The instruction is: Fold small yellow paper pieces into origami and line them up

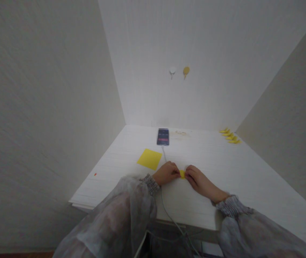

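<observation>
Between my two hands is a small piece of yellow paper (182, 174), pinched from both sides just above the white desk. My left hand (167, 173) has its fingers closed on the left edge of it. On the other edge, my right hand (199, 180) grips with thumb and fingertips. The fingers cover most of the piece, so its folds cannot be made out. A flat yellow square sheet (149, 159) lies on the desk just beyond my left wrist.
A phone (163, 137) with a lit screen lies near the back wall, its white cable (166, 208) running under my left hand and over the front edge. Several folded yellow paper pieces (230, 136) stand in a row at back right. Two hooks (186, 70) hang on the wall.
</observation>
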The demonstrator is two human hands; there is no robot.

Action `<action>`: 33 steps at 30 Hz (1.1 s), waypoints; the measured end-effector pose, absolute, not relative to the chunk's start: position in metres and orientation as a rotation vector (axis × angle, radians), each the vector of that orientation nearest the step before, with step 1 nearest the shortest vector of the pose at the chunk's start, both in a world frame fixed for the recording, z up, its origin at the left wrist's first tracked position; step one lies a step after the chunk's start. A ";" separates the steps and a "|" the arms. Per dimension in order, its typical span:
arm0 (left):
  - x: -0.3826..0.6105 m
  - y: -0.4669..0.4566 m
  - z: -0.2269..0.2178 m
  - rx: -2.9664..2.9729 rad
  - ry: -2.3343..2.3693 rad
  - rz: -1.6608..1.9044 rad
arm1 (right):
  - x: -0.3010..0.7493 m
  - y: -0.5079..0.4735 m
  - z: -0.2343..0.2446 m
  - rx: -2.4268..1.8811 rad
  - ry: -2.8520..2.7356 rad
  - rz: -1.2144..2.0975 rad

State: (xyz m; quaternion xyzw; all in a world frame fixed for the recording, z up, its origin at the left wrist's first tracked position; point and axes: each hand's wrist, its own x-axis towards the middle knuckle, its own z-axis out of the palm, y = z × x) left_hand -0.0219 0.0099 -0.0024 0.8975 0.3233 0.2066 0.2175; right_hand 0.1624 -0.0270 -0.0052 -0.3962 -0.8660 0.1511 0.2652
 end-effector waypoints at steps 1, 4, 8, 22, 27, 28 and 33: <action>-0.021 0.010 -0.003 2.508 0.890 0.570 | 0.162 -0.026 -0.006 -1.077 -2.334 0.408; -0.019 0.011 -0.004 2.573 0.877 0.546 | 0.163 -0.024 -0.009 -1.084 -2.328 0.413; -0.017 0.009 -0.004 2.615 0.901 0.518 | 0.163 -0.022 -0.011 -1.084 -2.320 0.444; -0.015 0.005 -0.003 2.532 1.030 0.539 | 0.158 -0.012 -0.014 -1.196 -2.253 0.481; -0.015 0.007 -0.005 2.578 0.969 0.544 | 0.158 -0.010 -0.012 -1.218 -2.269 0.530; -0.015 0.007 -0.006 2.593 0.952 0.542 | 0.158 -0.010 -0.012 -1.212 -2.275 0.541; -0.014 0.009 -0.009 2.624 0.944 0.485 | 0.160 -0.010 -0.015 -1.141 -2.299 0.562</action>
